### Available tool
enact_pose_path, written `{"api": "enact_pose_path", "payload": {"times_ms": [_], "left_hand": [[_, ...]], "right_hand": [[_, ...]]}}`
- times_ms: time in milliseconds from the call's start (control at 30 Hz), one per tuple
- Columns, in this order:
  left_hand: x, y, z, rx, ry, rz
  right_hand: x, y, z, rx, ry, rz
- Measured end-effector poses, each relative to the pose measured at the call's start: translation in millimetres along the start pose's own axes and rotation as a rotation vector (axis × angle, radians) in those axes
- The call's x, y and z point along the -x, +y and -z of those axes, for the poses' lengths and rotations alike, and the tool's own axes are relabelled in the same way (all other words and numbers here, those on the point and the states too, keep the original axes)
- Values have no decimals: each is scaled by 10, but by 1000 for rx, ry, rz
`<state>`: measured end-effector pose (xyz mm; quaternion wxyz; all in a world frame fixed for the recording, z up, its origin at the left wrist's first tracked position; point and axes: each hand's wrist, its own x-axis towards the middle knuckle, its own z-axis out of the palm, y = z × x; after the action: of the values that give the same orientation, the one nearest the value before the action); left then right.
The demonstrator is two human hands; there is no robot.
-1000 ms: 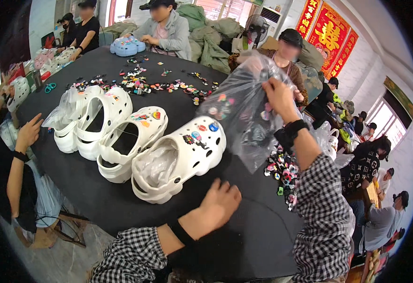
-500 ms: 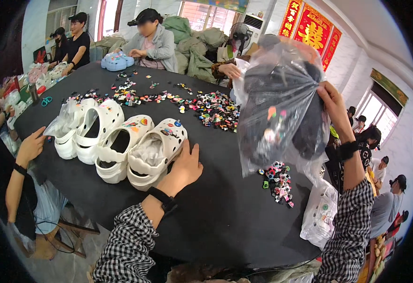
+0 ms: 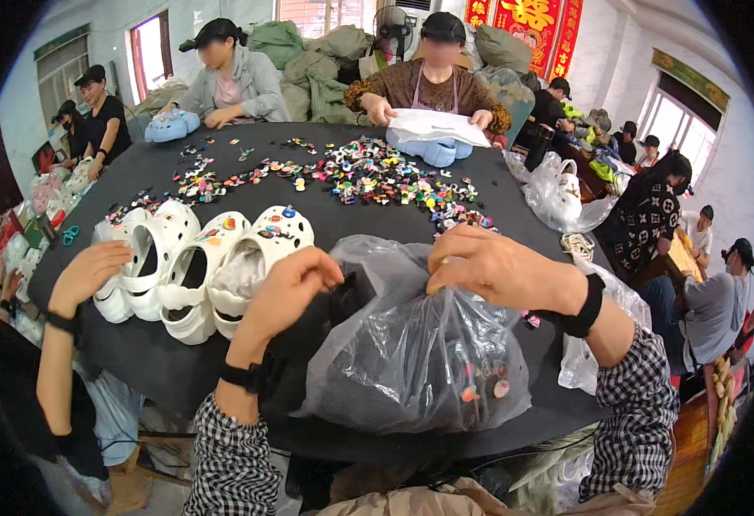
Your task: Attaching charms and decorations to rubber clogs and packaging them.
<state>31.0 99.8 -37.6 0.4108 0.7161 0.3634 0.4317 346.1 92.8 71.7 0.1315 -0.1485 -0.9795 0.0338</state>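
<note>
A clear plastic bag [image 3: 411,365] with dark clogs and colourful charms inside rests on the table in front of me. My right hand [image 3: 489,267] pinches the gathered plastic at its top. Just left of the bag, my left hand [image 3: 295,288] has loosely bent fingers, with nothing seen in them. Behind my left hand, several white clogs [image 3: 192,275] stand in a row with charms on their uppers. A co-worker's hand [image 3: 93,271] is at the leftmost clog.
Loose colourful charms [image 3: 368,176] lie scattered across the black table [image 3: 308,202]. Opposite, a co-worker holds a white sheet [image 3: 437,125] over a blue clog [image 3: 435,150]. Another blue clog [image 3: 170,126] sits far left. Bagged white shoes [image 3: 566,193] stand at the right edge.
My right hand has brought the bag down from the upper right onto the table before me. My left hand has left the white clogs and come beside the bag. The view has turned right.
</note>
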Motion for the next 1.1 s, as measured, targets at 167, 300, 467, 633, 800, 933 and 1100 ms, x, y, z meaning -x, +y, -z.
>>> {"api": "enact_pose_path", "payload": {"times_ms": [167, 300, 467, 633, 800, 933, 1100], "left_hand": [[275, 287, -47, -362, -119, -141], [371, 338, -135, -385, -436, -205], [375, 325, -205, -545, -497, -311], [292, 351, -394, -787, -421, -423], [345, 329, -665, -934, -157, -406], [293, 499, -641, -844, -228, -304], [271, 490, -466, -811, -416, -310]], "right_hand": [[423, -224, 87, 13, 110, -309], [915, -347, 18, 32, 28, -602], [1384, -387, -357, 12, 91, -705], [1427, -373, -723, -337, 239, -879], [1376, -214, -887, -760, 525, -947], [1440, -164, -881, -473, 530, -946], [1422, -161, -795, -270, 696, -879]]}}
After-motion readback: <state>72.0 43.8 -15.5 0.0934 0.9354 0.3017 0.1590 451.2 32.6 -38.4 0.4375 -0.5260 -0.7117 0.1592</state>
